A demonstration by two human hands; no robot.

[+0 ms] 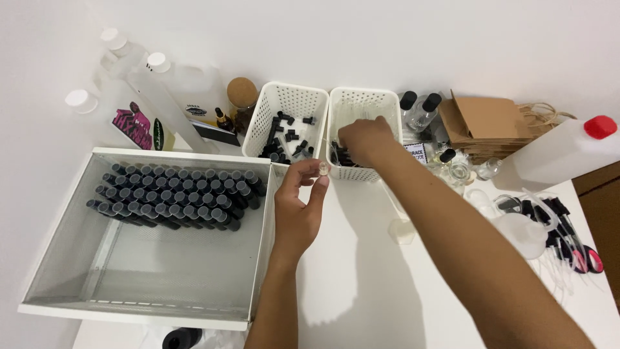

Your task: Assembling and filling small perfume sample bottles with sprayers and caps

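Fingertips of my left hand (298, 205) pinched a small vial (323, 169), upright; my right hand (365, 139), at one o'clock, dug half-closed into the basket (387, 103), grasp hidden.

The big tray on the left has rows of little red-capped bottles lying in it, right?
Not quite. The head view shows the little bottles in the big tray have black caps, not red. They do lie in rows at its far end.
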